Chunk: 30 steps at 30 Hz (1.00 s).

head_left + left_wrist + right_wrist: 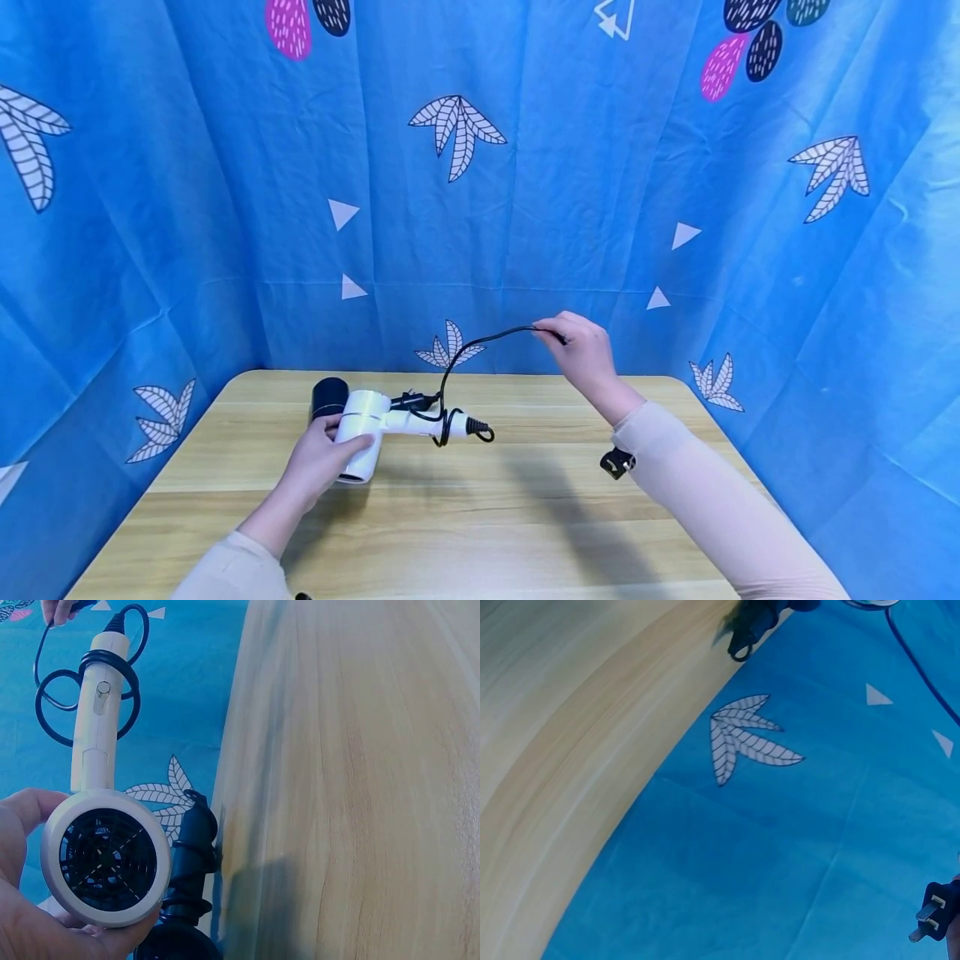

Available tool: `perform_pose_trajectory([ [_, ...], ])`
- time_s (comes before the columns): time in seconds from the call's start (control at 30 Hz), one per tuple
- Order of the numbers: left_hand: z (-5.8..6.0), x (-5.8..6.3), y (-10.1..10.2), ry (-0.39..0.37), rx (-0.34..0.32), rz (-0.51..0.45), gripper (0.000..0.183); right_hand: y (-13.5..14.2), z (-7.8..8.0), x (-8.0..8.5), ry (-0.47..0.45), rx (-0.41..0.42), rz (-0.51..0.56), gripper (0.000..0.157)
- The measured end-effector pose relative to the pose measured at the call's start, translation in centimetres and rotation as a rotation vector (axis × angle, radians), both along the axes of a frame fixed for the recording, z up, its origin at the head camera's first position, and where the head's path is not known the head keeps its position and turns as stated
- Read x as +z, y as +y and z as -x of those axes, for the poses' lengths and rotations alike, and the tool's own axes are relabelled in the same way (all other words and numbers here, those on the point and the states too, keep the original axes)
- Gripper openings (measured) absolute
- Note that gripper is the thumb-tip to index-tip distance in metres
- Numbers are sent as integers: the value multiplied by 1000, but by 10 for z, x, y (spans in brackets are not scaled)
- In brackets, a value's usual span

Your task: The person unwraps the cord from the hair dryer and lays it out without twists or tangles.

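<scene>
My left hand (317, 462) grips a white hair dryer (362, 421) round its barrel, with the handle pointing right. In the left wrist view the dryer's round black grille (109, 859) faces the camera. A black cord (491, 337) loops round the handle and rises in an arc to my right hand (585, 354). That hand pinches the cord near its end, raised above the far side of the table. The two-pronged plug (934, 913) shows at the right edge of the right wrist view. Behind the white dryer is a black hair dryer (328, 397), its cord wound round its handle.
The wooden table (465, 525) has rounded far corners. A blue patterned curtain (480, 233) hangs behind it and along both sides. A small black device (617, 463) is strapped at the right sleeve.
</scene>
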<state>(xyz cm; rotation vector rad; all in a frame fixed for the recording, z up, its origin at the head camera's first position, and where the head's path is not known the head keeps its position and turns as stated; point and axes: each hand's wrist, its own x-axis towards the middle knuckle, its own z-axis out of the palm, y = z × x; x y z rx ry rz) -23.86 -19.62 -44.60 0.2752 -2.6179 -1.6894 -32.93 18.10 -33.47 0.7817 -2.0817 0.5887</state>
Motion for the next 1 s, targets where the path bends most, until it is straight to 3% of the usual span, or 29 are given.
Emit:
perform_pose_trajectory([
  [1.0,-1,2,-2,-26,6,-7,90,33,14,-44,-224,-137,-41,11],
])
